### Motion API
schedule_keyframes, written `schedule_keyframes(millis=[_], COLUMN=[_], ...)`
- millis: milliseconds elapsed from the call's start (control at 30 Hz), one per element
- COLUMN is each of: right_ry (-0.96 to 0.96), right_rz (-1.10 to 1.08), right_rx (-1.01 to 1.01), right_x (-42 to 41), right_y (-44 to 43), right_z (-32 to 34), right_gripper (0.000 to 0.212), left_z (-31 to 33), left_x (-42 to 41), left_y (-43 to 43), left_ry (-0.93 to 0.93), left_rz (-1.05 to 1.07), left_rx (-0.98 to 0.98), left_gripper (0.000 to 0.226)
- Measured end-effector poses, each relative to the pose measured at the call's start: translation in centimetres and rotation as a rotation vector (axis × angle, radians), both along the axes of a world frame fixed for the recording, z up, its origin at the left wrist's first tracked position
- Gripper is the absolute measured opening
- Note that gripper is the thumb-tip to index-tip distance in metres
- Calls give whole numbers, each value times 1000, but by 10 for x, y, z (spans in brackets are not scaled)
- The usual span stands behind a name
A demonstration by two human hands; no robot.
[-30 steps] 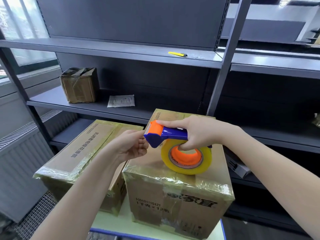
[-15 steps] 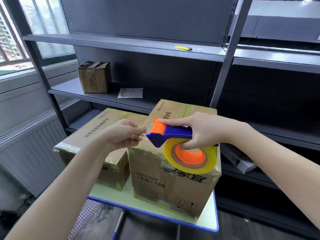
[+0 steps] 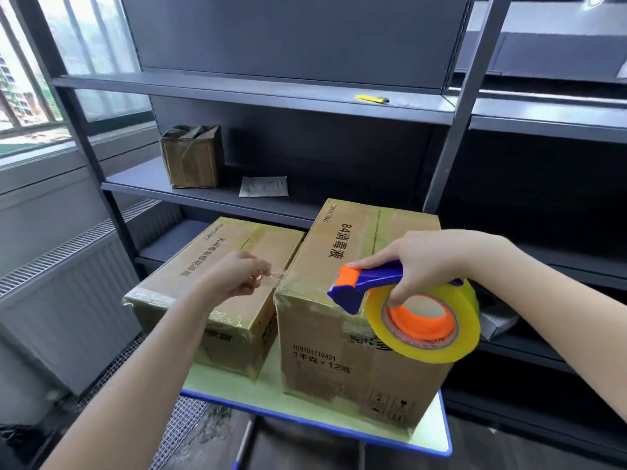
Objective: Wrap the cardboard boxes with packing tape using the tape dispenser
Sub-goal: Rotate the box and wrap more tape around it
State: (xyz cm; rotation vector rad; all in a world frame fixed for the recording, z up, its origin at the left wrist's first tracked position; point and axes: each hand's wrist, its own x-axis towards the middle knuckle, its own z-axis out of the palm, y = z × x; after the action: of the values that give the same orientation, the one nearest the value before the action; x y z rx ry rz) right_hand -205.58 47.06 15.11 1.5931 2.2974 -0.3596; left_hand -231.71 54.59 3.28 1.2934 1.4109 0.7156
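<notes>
At the corner of the taller box (image 3: 339, 252), the left hand (image 3: 234, 278) is seemingly pinching the tape end (image 3: 276, 274), the right hand (image 3: 427, 262) gripping the tape dispenser (image 3: 369, 286), needing even tension.

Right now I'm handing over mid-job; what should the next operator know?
Left hand pinches the tape end at the tall box's near top-left corner.
Right hand grips the dispenser, over that box's front top edge.
Tall box and low box stand side by side on the table.
Done: both carry tape along their edges.
Left: probably stick this strip down, run it across, cut.
</notes>
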Motion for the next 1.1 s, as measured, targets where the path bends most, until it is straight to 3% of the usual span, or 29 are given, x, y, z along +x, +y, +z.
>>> schedule_keyframes(millis=[633,967,1100], right_ry=[-107,-122,-109], right_rz=[-46,-16,12], right_rx=[-181,-176,-158], right_x=[-21,-22,-21], right_y=[30,29,30], right_z=[-4,-7,-8], right_gripper=[66,66,64], left_z=[-35,-40,-36], left_x=[-7,11,13], left_y=[0,-26,-27], left_ry=[-62,256,260], left_rz=[-69,-71,8], left_rx=[-94,135,106], left_gripper=[18,31,21])
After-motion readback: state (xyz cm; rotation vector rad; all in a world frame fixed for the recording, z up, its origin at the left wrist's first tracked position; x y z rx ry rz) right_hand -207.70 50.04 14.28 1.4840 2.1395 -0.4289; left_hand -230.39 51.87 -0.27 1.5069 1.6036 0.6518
